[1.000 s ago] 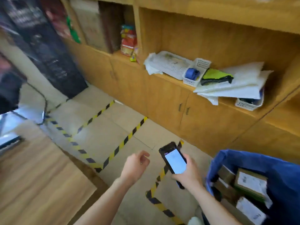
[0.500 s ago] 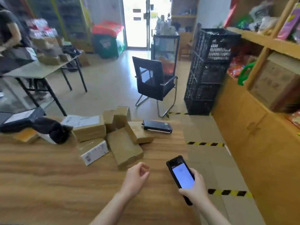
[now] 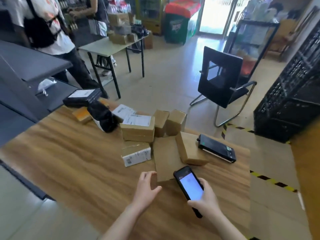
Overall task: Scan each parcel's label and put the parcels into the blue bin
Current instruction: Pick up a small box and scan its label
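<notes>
Hands close in on a parcel: the left hand (image 3: pixel 147 186) curves loosely round the near left corner of a flat brown parcel (image 3: pixel 166 160), fingers and thumb apart and not yet clamped. Whether it touches the card cannot be told. The right hand (image 3: pixel 207 203) grips a lit phone (image 3: pixel 189 185) above the parcel's near right corner.

The parcel lies at the front of a heap in the middle of the table (image 3: pixel 69 161). Its top shows no label, so it probably needs turning over before a scan. A smaller box (image 3: pixel 190 151) leans against its far right side and a labelled box (image 3: pixel 136 154) sits just beside its left. A quick one-handed pull could drag either along, or nudge the smaller box towards the black device (image 3: pixel 216 150) near the table's right edge. A corner pinch on a wide, flat parcel may also let it swing and slip. The phone, held low by one hand, could knock the card.

There is bare table in front of and left of the heap for sliding the parcel clear. Beyond the right edge the floor is open, crossed by striped tape (image 3: pixel 273 181), with a chair (image 3: pixel 223 85) and stacked crates (image 3: pixel 294 94) farther off. The blue bin is out of view.
</notes>
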{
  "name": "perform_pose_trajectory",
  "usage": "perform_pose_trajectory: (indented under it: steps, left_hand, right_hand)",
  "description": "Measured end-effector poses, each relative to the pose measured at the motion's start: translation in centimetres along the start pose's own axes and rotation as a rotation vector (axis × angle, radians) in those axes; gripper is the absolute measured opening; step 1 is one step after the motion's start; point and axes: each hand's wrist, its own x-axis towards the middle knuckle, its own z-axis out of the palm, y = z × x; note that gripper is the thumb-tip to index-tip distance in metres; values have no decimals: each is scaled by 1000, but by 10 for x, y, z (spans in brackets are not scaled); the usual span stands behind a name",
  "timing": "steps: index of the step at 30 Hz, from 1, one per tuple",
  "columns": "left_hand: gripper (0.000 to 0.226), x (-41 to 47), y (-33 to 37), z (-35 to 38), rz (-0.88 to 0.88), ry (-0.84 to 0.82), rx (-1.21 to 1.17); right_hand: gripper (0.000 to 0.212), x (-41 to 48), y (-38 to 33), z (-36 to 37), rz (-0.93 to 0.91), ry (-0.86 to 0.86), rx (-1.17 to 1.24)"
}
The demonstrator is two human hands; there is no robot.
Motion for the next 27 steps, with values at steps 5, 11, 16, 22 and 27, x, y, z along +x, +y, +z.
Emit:
perform_pose_trajectory:
  steps: [5,11,16,22,27]
  left_hand:
    - [54,41,-12,-38,32,239,-10]
    - [71,114,-20,-117,150,397,-12]
    - [94,182,-18,-169,239,297,65]
    - [120,239,-12,-207,244,-191,128]
    - [118,258,-8,-214,262,-408,198]
  right_hand:
    - [101,26,-42,20,-63,-45,-50]
    - [98,68,-115,51,-138,26,-4]
    - [95,108,-173,70,-201,57,-21]
    - [96,141,-203,87,-189,59,-17]
    - [98,146,-206,89,-153,43,11]
